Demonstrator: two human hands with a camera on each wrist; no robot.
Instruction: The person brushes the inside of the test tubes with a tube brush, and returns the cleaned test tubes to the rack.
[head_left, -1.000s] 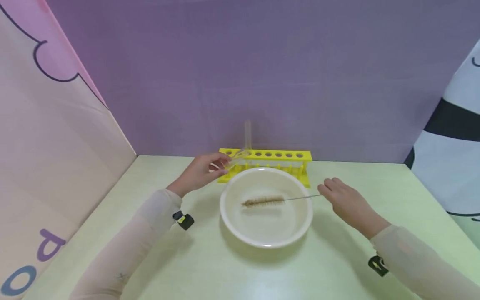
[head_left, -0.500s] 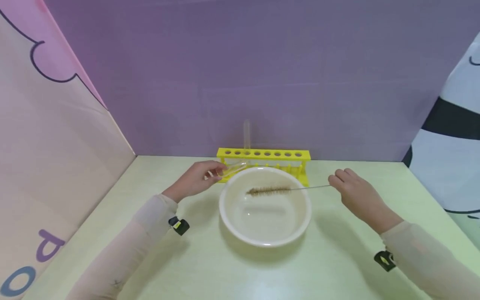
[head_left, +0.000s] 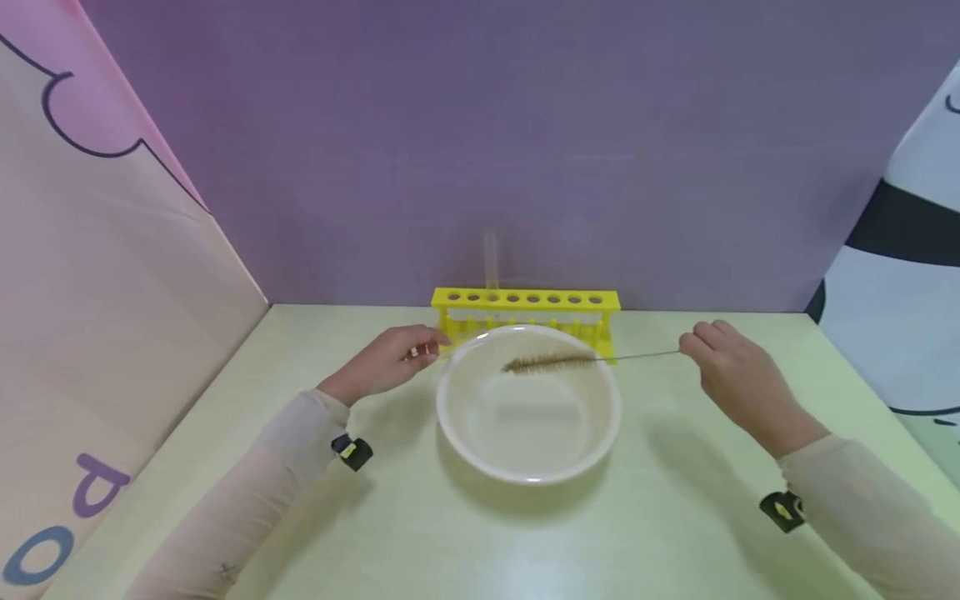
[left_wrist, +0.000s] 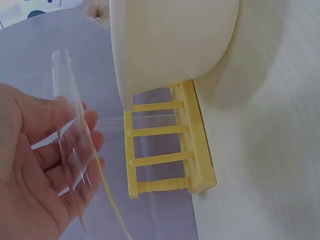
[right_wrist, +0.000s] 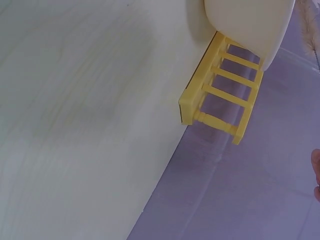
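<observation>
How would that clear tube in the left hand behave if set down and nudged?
The clear tube would probably roll, since its sides look rounded. It may be slippery, as its surface looks smooth and shiny. Its see-through wall suggests it might crack if dropped, though I can't tell glass from plastic.

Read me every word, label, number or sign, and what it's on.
"od": blue and purple letters on the left wall.
Dark mark on left sleeve: too small to read.
Yellow marks on left wrist box and right wrist box: likewise.
None readable: held tube, standing tube, rack, bowl, brush.
</observation>
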